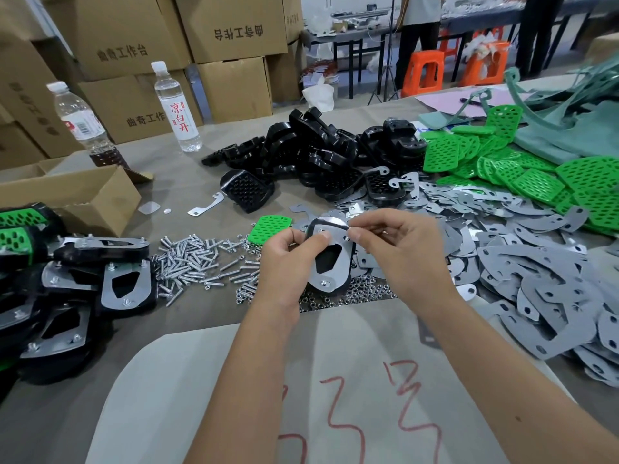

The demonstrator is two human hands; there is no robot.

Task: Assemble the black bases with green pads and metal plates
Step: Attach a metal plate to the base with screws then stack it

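- A small factory assembly workshop.
- Stacked cardboard cartons fill the upper left.
- Loose piles of black bases, green pads, metal plates and screws cover the worktable mid-frame.

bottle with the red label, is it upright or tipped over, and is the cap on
Upright, cap on. The red-labelled bottle stands on its base on the table, beside the cardboard boxes, and its white cap sits on the neck.

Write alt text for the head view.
Left hand and right hand hold a black base with a metal plate on it above screws and nuts. Finished assemblies lie left; loose plates and green pads right.
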